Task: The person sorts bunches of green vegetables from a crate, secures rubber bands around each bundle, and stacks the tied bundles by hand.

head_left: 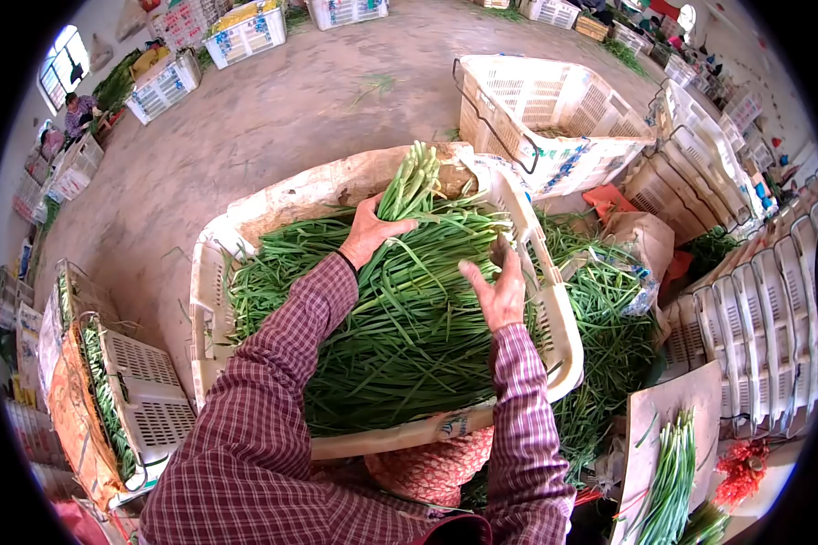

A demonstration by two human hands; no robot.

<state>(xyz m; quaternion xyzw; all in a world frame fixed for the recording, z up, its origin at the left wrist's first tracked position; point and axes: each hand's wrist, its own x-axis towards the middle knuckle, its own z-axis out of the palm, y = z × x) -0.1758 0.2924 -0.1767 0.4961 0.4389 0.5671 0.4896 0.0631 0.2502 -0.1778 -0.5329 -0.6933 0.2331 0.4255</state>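
A white plastic crate (204, 300) in front of me is heaped with long green garlic chives (400, 354). My left hand (373, 232) is closed around a bunch of garlic chives (413, 177), its pale cut ends pointing up and away above the heap. Over the crate's right side is my right hand (502, 286), thumb and fingers apart, with nothing visible in it. It hovers near the stem ends of the heaped chives; whether the fingertips touch them I cannot tell.
Loose greens (600, 318) lie right of the crate. A large white crate (554, 154) stands beyond, with stacked crates (745, 309) at far right. Chives (668, 477) rest on a board (641, 427) beside red ties (742, 468). Another crate (145, 381) stands left; a person (80, 111) sits farther back.
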